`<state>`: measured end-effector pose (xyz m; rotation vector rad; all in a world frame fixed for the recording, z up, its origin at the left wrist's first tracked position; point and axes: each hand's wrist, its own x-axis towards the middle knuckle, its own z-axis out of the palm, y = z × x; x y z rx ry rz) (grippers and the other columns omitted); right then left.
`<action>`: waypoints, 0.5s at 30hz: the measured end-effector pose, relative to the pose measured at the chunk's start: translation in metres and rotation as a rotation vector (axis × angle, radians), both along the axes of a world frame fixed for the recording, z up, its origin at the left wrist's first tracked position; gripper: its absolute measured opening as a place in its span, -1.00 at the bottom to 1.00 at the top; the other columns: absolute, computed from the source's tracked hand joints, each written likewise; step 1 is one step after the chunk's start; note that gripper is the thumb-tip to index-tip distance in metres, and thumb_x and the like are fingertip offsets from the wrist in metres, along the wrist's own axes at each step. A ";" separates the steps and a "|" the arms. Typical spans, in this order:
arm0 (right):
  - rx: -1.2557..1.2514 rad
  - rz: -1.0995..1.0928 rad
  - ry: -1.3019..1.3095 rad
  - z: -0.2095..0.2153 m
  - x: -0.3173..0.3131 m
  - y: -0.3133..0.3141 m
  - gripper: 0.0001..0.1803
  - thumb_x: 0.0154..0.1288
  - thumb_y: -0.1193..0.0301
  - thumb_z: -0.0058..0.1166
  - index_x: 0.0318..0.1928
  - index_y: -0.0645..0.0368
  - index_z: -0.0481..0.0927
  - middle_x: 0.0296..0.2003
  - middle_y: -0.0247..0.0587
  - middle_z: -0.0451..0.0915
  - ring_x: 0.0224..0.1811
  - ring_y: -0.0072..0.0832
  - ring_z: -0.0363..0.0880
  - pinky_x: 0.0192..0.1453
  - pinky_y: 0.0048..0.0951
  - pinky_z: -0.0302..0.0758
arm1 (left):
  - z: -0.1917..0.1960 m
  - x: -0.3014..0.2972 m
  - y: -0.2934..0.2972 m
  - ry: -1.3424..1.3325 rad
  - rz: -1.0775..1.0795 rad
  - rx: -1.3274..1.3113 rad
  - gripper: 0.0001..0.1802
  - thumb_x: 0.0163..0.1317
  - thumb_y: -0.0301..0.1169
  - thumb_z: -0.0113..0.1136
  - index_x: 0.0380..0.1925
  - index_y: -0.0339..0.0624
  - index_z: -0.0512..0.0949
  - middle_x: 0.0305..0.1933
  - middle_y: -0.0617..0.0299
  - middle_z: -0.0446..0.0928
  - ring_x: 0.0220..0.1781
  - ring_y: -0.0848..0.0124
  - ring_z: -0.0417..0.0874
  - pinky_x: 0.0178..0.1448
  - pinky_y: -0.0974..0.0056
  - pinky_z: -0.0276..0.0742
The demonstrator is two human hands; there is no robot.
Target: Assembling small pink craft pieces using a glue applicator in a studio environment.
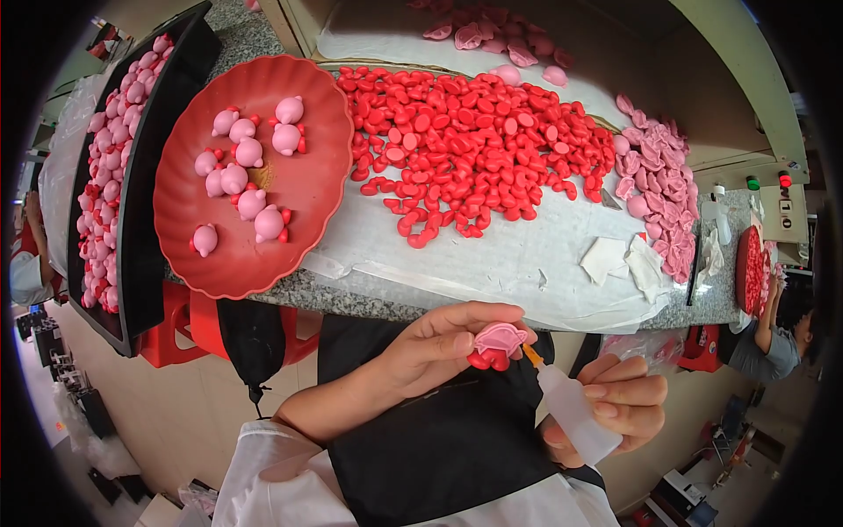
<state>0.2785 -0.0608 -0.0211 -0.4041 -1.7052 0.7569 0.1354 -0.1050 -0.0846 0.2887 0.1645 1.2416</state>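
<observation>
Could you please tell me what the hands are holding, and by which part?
The left hand holds a small pink-and-red piece pinched by its left side; the right hand grips a bottle around its whitish body.

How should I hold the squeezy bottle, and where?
Hold the bottle around its wide body, probably from the right, as the right grip does; its narrow orange tip points up-left toward the pink-and-red piece, so that end is best left free.

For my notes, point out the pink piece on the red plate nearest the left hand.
The lower-right pink piece; the others sit higher or farther left.
</observation>
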 end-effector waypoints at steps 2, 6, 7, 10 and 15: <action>-0.013 -0.066 0.021 -0.001 -0.004 -0.005 -0.53 -0.40 0.35 0.34 -0.45 0.16 0.32 -0.54 -0.29 0.25 -0.62 -0.59 0.15 -0.66 -0.68 0.11 | 0.000 0.000 0.000 0.008 0.005 0.000 -0.49 0.08 -0.26 -0.06 -0.02 -0.35 0.19 -0.05 -0.03 0.31 0.00 0.34 0.32 0.08 0.31 0.15; -0.026 -0.137 0.032 0.000 -0.005 -0.005 -0.53 -0.40 0.33 0.34 -0.45 0.16 0.33 -0.55 -0.29 0.25 -0.62 -0.60 0.14 -0.66 -0.69 0.12 | 0.000 0.000 0.000 -0.007 -0.003 -0.002 -0.49 0.08 -0.26 -0.06 -0.01 -0.34 0.19 -0.05 -0.03 0.31 -0.02 0.34 0.33 0.07 0.31 0.17; -0.025 -0.139 0.031 0.000 -0.005 -0.005 -0.53 -0.40 0.33 0.34 -0.45 0.16 0.33 -0.55 -0.29 0.25 -0.62 -0.60 0.14 -0.66 -0.69 0.12 | 0.000 0.000 0.000 -0.012 -0.002 -0.001 -0.49 0.08 -0.26 -0.06 -0.01 -0.34 0.19 -0.05 -0.03 0.31 -0.02 0.34 0.34 0.07 0.31 0.17; -0.023 -0.152 0.023 0.001 -0.004 -0.004 -0.52 -0.41 0.33 0.34 -0.45 0.16 0.33 -0.55 -0.29 0.25 -0.62 -0.59 0.15 -0.65 -0.69 0.13 | 0.000 0.000 0.001 -0.023 -0.002 0.007 -0.50 0.08 -0.27 -0.06 -0.01 -0.33 0.19 -0.04 -0.02 0.30 -0.02 0.34 0.34 0.06 0.31 0.18; -0.018 0.092 0.005 0.001 0.010 0.004 -0.43 -0.60 0.53 0.38 -0.39 0.23 0.39 -0.41 -0.18 0.34 -0.55 -0.50 0.26 -0.64 -0.61 0.25 | -0.003 -0.001 0.000 -0.028 -0.021 -0.032 -0.53 0.04 -0.27 -0.01 -0.04 -0.23 0.25 -0.05 -0.08 0.28 0.03 0.20 0.29 0.07 0.22 0.18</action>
